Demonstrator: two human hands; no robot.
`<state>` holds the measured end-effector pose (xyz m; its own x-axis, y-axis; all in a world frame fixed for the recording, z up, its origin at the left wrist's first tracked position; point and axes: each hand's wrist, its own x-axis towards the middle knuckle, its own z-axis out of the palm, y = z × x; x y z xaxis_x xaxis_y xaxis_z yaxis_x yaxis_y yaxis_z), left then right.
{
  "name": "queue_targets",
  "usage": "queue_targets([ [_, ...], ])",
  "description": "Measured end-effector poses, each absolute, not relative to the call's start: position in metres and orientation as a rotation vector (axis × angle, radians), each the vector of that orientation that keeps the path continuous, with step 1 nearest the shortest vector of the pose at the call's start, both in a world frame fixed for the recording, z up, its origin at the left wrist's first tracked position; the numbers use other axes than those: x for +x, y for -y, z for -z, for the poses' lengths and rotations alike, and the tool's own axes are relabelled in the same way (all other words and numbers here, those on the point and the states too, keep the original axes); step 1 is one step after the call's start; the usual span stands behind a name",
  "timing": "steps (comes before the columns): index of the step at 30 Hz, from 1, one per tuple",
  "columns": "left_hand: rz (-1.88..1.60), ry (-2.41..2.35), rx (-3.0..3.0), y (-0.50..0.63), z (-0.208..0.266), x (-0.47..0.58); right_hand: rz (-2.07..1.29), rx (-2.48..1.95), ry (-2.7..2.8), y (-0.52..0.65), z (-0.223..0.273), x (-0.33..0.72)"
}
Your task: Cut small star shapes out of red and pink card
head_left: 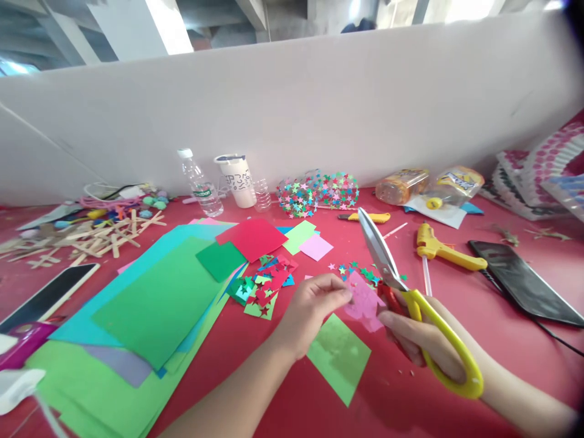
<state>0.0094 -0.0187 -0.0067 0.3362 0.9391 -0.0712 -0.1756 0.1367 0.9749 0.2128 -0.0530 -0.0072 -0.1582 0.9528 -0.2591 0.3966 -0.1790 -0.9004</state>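
My right hand (424,334) is closed around a pair of scissors (438,328) with yellow handles, its blades pointing up and away. Some red shows beside the blade pivot. A piece of pink paper (360,304) with ragged cut-outs lies between my hands. The pinched fingertips of my left hand (314,304) hold its left edge, while my right fingers meet its right side. Under the hands, a light green paper square (340,362) rests on the red table (283,401). Small coloured stars (360,271) are scattered just behind the pink paper.
To the left are stacked coloured sheets (150,298), star-cut scraps (269,286), wooden sticks (109,237) and a phone (50,295). A bottle (201,188), cup (239,182) and star-covered containers (317,191) stand behind. On the right lie a yellow glue gun (444,249), utility knife (365,217) and black tablet-like device (529,280).
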Motion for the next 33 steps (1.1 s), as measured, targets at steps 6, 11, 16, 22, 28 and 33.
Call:
queue_targets([
  [6,-0.977,-0.972,1.43,0.013,0.007,0.004,-1.244,-1.562,1.391,0.052,0.006,0.209],
  [11,-0.984,-1.207,1.94,0.0,0.017,-0.005,-1.208,-1.377,1.226,0.033,0.028,0.217],
  [16,-0.925,-1.289,2.149,-0.002,0.03,0.0,-1.252,-1.276,1.096,0.013,0.049,0.219],
  [22,-1.031,-1.358,2.097,-0.008,0.038,0.0,-1.358,-1.255,0.903,0.002,0.061,0.209],
  [28,-1.128,-1.377,2.104,-0.014,0.042,-0.002,-1.395,-1.237,0.758,-0.013,0.068,0.207],
  [33,-1.199,-1.38,2.076,-0.015,0.048,-0.002,-1.399,-1.23,0.702,-0.018,0.068,0.204],
])
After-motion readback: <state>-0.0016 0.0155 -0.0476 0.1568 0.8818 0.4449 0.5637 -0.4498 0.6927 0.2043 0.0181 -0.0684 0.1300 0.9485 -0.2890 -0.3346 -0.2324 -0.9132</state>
